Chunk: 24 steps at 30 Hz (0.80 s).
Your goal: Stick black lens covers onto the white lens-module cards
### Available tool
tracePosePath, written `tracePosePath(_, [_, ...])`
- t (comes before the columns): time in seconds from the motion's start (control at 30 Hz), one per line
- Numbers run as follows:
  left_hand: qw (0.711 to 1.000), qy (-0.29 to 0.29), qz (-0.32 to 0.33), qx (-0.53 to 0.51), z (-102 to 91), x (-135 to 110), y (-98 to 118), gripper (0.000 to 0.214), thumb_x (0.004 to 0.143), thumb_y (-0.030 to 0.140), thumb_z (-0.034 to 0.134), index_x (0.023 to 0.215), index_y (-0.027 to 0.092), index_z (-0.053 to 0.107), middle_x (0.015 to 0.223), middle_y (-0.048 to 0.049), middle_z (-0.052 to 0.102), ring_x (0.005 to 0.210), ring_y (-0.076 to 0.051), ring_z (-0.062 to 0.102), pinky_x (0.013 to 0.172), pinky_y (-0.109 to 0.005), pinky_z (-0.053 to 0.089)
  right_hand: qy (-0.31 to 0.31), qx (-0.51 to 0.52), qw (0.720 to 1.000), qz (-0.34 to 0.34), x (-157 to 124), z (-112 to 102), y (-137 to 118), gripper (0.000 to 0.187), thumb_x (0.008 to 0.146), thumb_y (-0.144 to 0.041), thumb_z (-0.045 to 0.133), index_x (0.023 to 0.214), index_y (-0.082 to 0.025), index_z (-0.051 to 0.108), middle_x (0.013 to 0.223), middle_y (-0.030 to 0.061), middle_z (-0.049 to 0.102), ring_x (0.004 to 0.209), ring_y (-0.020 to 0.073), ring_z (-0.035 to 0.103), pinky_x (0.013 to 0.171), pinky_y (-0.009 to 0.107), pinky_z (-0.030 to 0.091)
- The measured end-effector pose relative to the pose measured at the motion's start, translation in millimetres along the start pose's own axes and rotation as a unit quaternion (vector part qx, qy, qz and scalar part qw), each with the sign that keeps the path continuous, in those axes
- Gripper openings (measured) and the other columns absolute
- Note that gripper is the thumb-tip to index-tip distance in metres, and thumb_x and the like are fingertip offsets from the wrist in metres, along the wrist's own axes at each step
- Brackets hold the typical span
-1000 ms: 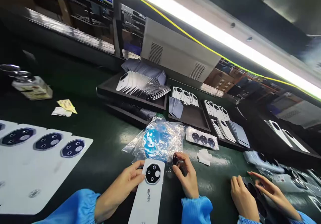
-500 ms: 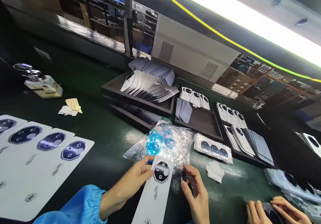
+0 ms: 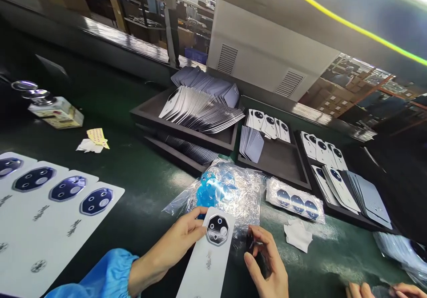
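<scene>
My left hand (image 3: 173, 240) grips the long edge of a white phone back cover (image 3: 208, 267), which has an octagonal dark camera module (image 3: 217, 229) near its top end. Between the thumb and fingers of my right hand (image 3: 267, 264) is a small dark part (image 3: 250, 241), too small to identify. That hand sits just right of the cover without touching it. Behind both hands lies a crumpled clear plastic bag (image 3: 240, 191) holding blue film pieces (image 3: 208, 190).
Several white covers with camera modules (image 3: 66, 209) lie at the left. Dark trays (image 3: 200, 140) hold stacked covers at the back. A bottle (image 3: 56, 113) stands far left, and a co-worker's hands (image 3: 380, 291) show at the bottom right edge.
The view has swung, shifting everything in the frame. My left hand and the cover have moved up and right, with the cover more tilted. The co-worker's hands have sunk to the bottom edge.
</scene>
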<state>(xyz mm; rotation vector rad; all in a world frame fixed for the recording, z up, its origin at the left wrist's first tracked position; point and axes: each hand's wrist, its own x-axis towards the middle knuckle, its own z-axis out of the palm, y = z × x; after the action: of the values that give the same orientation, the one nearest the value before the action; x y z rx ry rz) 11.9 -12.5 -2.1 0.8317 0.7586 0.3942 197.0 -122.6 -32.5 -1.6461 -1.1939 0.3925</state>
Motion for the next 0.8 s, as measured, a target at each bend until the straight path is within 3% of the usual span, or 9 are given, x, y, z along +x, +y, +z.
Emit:
tracePosePath(0.33, [1.0,0.003,-0.006,0.006,-0.2,-2.7,2.3,0.062,0.077,0.048,0.066,0.126,0.017,0.043,0.092,-0.0058,0.075,0.08,-0.021,0.07,0.073,-0.028,0.049,-0.013,-0.024,1.0,0.002,2.2,-1.6,-5.0,0.029,0.086,-0.044,0.059,0.107,-0.024,0.061,0.108,0.0069,0.058,0.066,0.0142,0.05,0.065,0.028,0.05])
tracePosePath(0.5, [1.0,0.001,0.003,0.008,0.7,-1.8,3.1,0.059,0.078,0.046,0.065,0.125,0.018,0.044,0.089,-0.0043,0.075,0.079,-0.021,0.07,0.072,-0.028,0.05,-0.071,-0.061,0.994,-0.054,6.5,-10.8,1.7,0.027,0.086,-0.031,0.062,0.112,-0.025,0.058,0.109,0.0065,0.06,0.065,0.013,0.055,0.063,0.025,0.053])
tracePosePath(0.6, [1.0,-0.002,0.007,0.014,2.6,-2.0,4.7,0.061,0.076,0.049,0.065,0.123,0.018,0.044,0.086,-0.0044,0.075,0.077,-0.021,0.069,0.069,-0.027,0.049,-0.074,-0.072,0.992,-0.073,7.7,-13.5,4.3,0.028,0.086,-0.028,0.061,0.114,-0.024,0.057,0.109,0.0069,0.06,0.064,0.0127,0.056,0.062,0.025,0.053])
tracePosePath(0.8, [1.0,-0.001,0.005,0.012,2.4,-1.7,3.1,0.067,0.072,0.056,0.067,0.123,0.018,0.044,0.089,-0.0055,0.074,0.076,-0.021,0.069,0.068,-0.028,0.049,-0.082,-0.072,0.992,-0.056,6.6,-12.6,3.6,0.028,0.086,-0.031,0.061,0.112,-0.022,0.058,0.109,0.0083,0.06,0.064,0.013,0.055,0.062,0.026,0.053])
